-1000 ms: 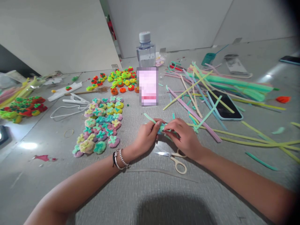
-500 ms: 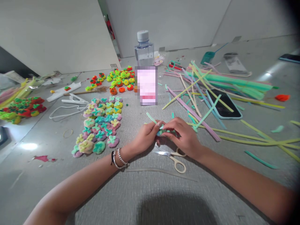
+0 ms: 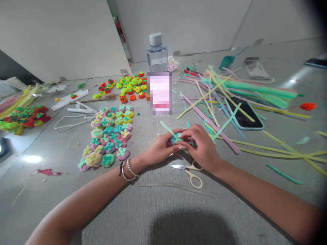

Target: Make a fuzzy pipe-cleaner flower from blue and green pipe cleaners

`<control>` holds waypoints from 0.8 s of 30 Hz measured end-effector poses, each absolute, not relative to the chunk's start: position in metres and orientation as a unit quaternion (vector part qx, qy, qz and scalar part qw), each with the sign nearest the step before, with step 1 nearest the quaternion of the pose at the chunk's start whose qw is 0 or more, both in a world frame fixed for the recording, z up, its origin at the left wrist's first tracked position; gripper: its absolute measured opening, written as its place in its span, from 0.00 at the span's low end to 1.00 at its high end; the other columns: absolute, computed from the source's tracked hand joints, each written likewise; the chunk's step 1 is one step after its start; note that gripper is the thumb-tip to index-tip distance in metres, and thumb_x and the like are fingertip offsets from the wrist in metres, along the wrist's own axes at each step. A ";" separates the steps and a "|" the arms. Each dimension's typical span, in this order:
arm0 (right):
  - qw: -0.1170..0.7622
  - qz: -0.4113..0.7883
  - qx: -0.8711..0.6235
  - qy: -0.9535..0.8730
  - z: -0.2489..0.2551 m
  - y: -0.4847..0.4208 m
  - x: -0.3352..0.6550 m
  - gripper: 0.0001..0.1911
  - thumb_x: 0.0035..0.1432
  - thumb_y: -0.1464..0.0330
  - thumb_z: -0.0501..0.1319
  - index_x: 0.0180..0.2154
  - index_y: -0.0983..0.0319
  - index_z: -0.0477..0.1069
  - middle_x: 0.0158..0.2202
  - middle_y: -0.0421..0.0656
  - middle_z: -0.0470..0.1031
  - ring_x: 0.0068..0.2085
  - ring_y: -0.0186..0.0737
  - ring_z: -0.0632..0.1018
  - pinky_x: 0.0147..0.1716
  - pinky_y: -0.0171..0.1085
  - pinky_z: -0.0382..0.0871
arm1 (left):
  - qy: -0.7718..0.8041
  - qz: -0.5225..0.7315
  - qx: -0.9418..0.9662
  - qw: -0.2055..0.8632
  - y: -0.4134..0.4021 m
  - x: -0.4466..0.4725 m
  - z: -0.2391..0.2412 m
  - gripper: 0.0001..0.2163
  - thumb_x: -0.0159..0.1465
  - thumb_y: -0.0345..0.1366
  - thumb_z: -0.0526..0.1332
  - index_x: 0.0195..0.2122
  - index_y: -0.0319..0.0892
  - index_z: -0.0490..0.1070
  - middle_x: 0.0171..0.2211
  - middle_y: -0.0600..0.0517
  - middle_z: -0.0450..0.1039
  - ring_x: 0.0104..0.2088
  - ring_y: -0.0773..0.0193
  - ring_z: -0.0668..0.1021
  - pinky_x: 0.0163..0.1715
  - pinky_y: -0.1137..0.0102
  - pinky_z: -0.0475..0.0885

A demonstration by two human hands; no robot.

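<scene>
L hand: regripped, thumb nearside; holding blue-green pc
R hand: pinching same pc
Strip end: free, twd back edge of desk; prob. mid-shaping

Open foreground tabletop, scissors blocking below right grip, strips crowding right, flowers left, room behind bottle apparently tight

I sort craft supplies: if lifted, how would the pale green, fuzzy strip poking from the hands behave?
The pale green, fuzzy strip is probably light, being thin, and perhaps stiff, since it juts past the left hand without drooping.
</scene>
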State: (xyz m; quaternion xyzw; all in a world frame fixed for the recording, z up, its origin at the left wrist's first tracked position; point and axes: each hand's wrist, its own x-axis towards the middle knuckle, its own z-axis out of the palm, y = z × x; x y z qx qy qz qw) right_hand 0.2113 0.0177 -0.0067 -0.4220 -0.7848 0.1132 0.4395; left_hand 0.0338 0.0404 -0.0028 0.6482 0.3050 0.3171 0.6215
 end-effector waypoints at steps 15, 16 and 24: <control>0.467 0.293 -0.447 -0.704 -0.005 0.019 0.212 0.12 0.67 0.61 0.52 0.31 0.58 0.60 0.27 0.37 0.64 0.27 0.34 0.66 0.27 0.36 0.59 | 0.328 0.325 0.628 0.626 0.037 0.035 0.003 0.23 0.67 0.42 0.57 0.61 0.39 0.60 0.25 0.52 0.73 0.24 0.68 0.77 0.23 0.75 0.69; 0.462 0.290 -0.449 -0.708 -0.004 0.019 0.212 0.13 0.67 0.61 0.51 0.29 0.58 0.60 0.26 0.37 0.63 0.27 0.34 0.65 0.28 0.36 0.59 | 0.332 0.328 0.630 0.621 0.037 0.035 0.003 0.23 0.68 0.42 0.56 0.61 0.40 0.60 0.25 0.53 0.73 0.24 0.68 0.76 0.23 0.75 0.69; 0.405 0.277 -0.454 -0.744 -0.001 0.021 0.210 0.17 0.68 0.61 0.49 0.26 0.59 0.59 0.24 0.37 0.63 0.28 0.36 0.67 0.29 0.36 0.58 | 0.398 0.321 0.703 0.494 0.035 0.034 0.003 0.18 0.69 0.42 0.52 0.58 0.42 0.62 0.25 0.56 0.67 0.25 0.69 0.70 0.26 0.73 0.68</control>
